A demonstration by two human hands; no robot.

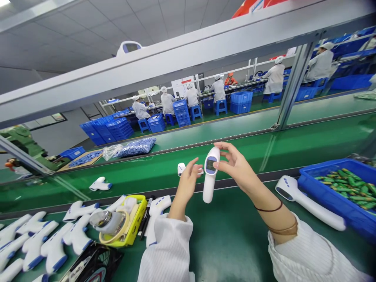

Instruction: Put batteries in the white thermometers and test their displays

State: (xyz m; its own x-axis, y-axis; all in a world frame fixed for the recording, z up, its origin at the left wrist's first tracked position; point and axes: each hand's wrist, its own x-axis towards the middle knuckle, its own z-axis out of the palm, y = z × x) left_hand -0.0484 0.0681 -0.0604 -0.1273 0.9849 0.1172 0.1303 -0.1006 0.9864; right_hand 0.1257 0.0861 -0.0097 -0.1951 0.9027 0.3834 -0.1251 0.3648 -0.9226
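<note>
My right hand [236, 166] grips a white infrared thermometer [209, 188] by its head, thumb beside the dark display and handle pointing down. To the left of it, my left hand [187, 182] is raised with its fingers apart and holds nothing that I can see. Behind the left hand a second white thermometer [181, 168] lies on the green conveyor belt [164, 166], partly hidden by the fingers. One more thermometer [160, 205] rests on the bench beside my left sleeve. Another thermometer [311, 205] lies to the right of my right forearm.
Several thermometers [53, 239] cover the bench at left, near a yellow tray [136, 223] with a clear jar [108, 223]. A blue bin [326, 196] of green parts stands right. A metal frame [147, 62] crosses above the belt. Several co-workers sit at far benches.
</note>
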